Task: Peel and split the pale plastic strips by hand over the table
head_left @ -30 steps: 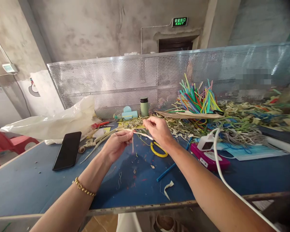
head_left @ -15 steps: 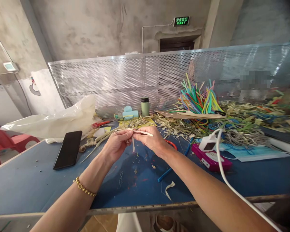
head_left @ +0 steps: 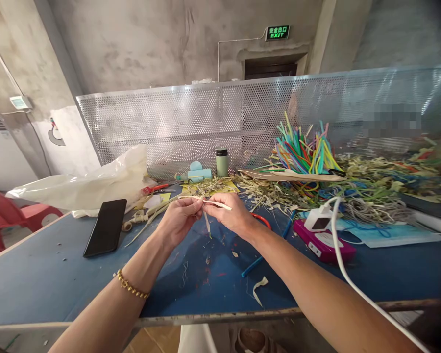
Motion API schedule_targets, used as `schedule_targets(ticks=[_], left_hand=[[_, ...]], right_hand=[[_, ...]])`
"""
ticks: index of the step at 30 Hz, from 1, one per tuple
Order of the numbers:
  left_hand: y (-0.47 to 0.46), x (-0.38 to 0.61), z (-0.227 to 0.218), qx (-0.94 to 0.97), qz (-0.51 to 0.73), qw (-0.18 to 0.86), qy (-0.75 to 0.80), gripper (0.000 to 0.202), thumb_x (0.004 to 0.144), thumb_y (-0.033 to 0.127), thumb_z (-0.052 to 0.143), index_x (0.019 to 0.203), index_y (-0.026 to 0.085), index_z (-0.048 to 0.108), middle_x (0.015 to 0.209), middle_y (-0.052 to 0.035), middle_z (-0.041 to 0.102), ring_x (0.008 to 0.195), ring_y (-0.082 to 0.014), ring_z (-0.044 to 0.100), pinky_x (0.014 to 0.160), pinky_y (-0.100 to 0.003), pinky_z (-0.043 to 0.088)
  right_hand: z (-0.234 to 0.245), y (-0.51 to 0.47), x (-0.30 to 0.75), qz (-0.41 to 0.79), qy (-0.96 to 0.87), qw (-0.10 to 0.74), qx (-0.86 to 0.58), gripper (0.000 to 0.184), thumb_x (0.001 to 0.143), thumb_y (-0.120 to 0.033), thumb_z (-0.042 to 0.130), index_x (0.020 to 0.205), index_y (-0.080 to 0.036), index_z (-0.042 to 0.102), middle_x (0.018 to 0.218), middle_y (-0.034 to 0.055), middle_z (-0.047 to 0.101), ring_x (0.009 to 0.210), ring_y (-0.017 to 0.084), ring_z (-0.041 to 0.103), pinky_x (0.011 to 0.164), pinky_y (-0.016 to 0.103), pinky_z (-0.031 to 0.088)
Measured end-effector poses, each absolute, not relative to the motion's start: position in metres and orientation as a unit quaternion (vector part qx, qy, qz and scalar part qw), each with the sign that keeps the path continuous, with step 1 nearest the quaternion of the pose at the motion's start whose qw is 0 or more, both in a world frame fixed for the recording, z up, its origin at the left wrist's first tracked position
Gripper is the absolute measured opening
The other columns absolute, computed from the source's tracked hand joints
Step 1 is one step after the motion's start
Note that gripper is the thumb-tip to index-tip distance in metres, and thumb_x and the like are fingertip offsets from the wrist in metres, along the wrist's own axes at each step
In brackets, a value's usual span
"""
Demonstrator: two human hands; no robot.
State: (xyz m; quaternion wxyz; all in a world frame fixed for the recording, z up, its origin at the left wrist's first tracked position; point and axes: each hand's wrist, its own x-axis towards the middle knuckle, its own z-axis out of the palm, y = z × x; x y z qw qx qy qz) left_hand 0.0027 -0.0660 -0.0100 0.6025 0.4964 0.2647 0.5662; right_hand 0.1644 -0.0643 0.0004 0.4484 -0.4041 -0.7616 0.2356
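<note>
Head: left hand point(head_left: 180, 219), right hand point(head_left: 231, 215) pinch strip point(head_left: 220, 204) well inside table edge point(head_left: 220, 317).

Head camera: from my remote seat I'm seeing out from the wearer's head, one wide view, facing forward and down.
Blue table point(head_left: 40, 289): I'm above its near edge, the top stretching away from me.
Left hand point(head_left: 180, 219), right hand point(head_left: 230, 214): both close to me, mid-frame, forearms point(head_left: 286, 264) running in from the bottom, one each side.
Perforated panel point(head_left: 161, 117): standing across my view, beyond the tabletop.
Exit sign point(head_left: 277, 33): high in frame, well back.
Right edge: dark and blurry on my feed.
</note>
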Motion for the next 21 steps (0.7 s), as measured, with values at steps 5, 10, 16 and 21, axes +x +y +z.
schedule_targets(ticks=[5, 10, 16, 21], left_hand=[[-0.066, 0.002, -0.009, 0.487, 0.565, 0.616, 0.255, 0.021, 0.064, 0.022, 0.084, 0.066, 0.007, 0.07, 0.063, -0.0023, 0.058, 0.058, -0.0076, 0.049, 0.059, -0.019, 0.043], [-0.068, 0.003, -0.005, 0.481, 0.562, 0.623, 0.254, 0.024, 0.061, 0.022, 0.086, 0.063, 0.007, 0.068, 0.062, -0.0027, 0.059, 0.057, -0.0068, 0.05, 0.058, -0.019, 0.044], [-0.07, 0.004, -0.003, 0.472, 0.565, 0.623, 0.264, 0.022, 0.062, 0.021, 0.086, 0.067, 0.005, 0.07, 0.06, -0.0019, 0.058, 0.054, -0.0059, 0.047, 0.058, -0.019, 0.044], [-0.07, 0.003, -0.003, 0.478, 0.563, 0.616, 0.274, 0.018, 0.066, 0.019, 0.082, 0.068, 0.006, 0.07, 0.062, -0.0027, 0.058, 0.056, -0.0066, 0.048, 0.058, -0.02, 0.043]], right_hand=[[0.001, -0.066, 0.164, 0.219, -0.771, 0.44, -0.405, 0.023, 0.076, -0.03, 0.06, 0.059, -0.016, 0.055, 0.052, -0.0053, 0.041, 0.052, 0.008, 0.035, 0.048, 0.023, 0.023], [0.002, -0.07, 0.164, 0.214, -0.774, 0.432, -0.41, 0.022, 0.076, -0.029, 0.059, 0.059, -0.016, 0.053, 0.052, -0.0053, 0.04, 0.052, 0.009, 0.034, 0.048, 0.024, 0.023], [0.004, -0.073, 0.164, 0.217, -0.777, 0.423, -0.412, 0.022, 0.076, -0.028, 0.059, 0.058, -0.017, 0.052, 0.052, -0.0052, 0.04, 0.051, 0.009, 0.034, 0.048, 0.024, 0.021], [0.003, -0.074, 0.164, 0.239, -0.77, 0.423, -0.414, 0.019, 0.076, -0.027, 0.06, 0.06, -0.017, 0.055, 0.05, -0.0051, 0.044, 0.049, 0.008, 0.036, 0.048, 0.024, 0.022]])
